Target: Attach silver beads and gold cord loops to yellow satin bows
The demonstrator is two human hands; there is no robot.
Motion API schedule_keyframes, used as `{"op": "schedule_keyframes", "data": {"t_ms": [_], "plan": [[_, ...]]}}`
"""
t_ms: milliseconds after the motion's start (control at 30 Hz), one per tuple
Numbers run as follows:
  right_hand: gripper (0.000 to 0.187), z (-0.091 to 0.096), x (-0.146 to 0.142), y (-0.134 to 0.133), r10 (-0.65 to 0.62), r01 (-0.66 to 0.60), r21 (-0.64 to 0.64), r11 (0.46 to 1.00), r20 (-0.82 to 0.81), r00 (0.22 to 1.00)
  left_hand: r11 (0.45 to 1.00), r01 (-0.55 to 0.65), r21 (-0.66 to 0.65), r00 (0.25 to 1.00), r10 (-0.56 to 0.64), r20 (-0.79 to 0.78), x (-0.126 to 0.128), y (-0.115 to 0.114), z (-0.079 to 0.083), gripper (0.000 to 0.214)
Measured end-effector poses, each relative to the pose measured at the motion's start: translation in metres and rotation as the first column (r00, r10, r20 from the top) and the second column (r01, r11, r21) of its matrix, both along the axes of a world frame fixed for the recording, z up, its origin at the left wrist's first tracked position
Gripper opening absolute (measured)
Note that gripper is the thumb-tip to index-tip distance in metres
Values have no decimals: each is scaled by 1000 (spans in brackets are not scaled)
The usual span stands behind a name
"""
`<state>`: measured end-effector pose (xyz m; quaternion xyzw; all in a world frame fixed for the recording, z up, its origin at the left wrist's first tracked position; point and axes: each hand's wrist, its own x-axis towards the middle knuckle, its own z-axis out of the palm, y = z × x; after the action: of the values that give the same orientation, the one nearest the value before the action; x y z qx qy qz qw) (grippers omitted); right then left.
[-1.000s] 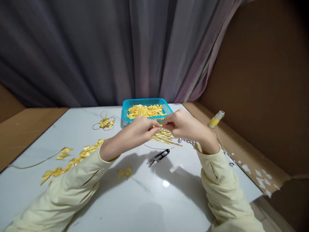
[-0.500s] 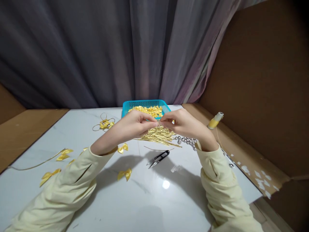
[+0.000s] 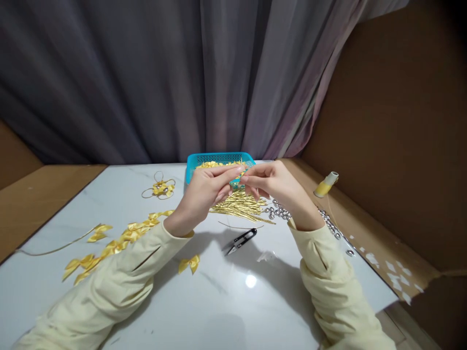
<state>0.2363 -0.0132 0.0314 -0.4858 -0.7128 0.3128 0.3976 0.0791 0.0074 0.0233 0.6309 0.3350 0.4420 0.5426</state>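
- The left hand [image 3: 204, 190] is raised over the far part of the worktop [image 3: 175, 316], thumb and forefinger brought together at the tips, the other fingers loosely curled.
- The right hand [image 3: 279, 187] meets it from the other side, its fingers bent and the thumb near the forefinger; whatever lies between the two sets of fingertips (if anything) is too small to make out.
- Beneath and behind the fingers lies a pile of gold twist ties [image 3: 237, 206], partly hidden by them.
- Just beyond stands a blue plastic basket [image 3: 221, 155] holding yellow ribbon bows [image 3: 208, 165].
- Black-handled thread snips [image 3: 245, 236] lie nearer the person, beside a thin loose cord [image 3: 237, 227].
- A single yellow bow [image 3: 189, 264] rests left of the snips; more bows [image 3: 131, 232] form a long row by the left sleeve.
- Silver beads [image 3: 279, 211] are scattered near the right wrist, with a yellow thread spool [image 3: 326, 184] farther right.
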Motion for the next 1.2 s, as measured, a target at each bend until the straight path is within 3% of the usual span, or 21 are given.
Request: {"op": "schedule_keyframes", "data": {"t_ms": [100, 200, 267, 333, 400, 467, 600, 800, 933, 1000, 1100, 1200], "plan": [[24, 2, 3, -4, -39, 36, 49, 998, 72, 997, 993, -74, 97, 995, 80, -61, -2, -2, 1, 17], [12, 4, 10, -9, -161, 95, 293, 951, 210, 964, 996, -41, 77, 996, 47, -73, -6, -2, 4, 17], [23, 4, 14, -10, -220, 81, 453, 888, 263, 939, 1000, 11, 14, 998, -10, -57, -8, -1, 7, 18], [36, 3, 15, -7, -199, 18, 514, 858, 299, 933, 998, 54, -43, 998, -55, -33, -10, -1, 10, 15], [33, 0, 13, -2, -151, -40, 516, 856, 322, 934, 992, 86, -87, 996, -88, -20, -11, -2, 13, 14], [17, -3, 8, 2, -150, -45, 513, 857, 332, 931, 987, 109, -115, 994, -111, -13, -11, -3, 15, 15], [33, -8, -1, 3, -199, -11, 534, 845, 335, 921, 981, 135, -141, 990, -129, 52, -12, -3, 15, 12], [34, -7, -8, -5, -244, 11, 561, 828, 342, 907, 978, 151, -141, 986, -139, 91, -8, -1, 11, 16], [27, -3, 4, -8, -256, 27, 425, 905, 493, 831, 988, 119, -100, 990, -110, 84, -8, 0, 9, 15], [17, -2, 12, -7, -254, 61, 371, 927, 499, 829, 992, 106, -74, 992, -100, 77, -8, 2, 7, 15], [39, -3, 17, -2, -285, 91, 453, 887, 382, 879, 994, 92, -53, 994, -88, 60, -9, 4, 6, 15], [32, -8, 9, 6, -287, 86, 529, 844, 311, 906, 994, 80, -75, 996, -77, 42, -9, 4, 7, 16]]}}
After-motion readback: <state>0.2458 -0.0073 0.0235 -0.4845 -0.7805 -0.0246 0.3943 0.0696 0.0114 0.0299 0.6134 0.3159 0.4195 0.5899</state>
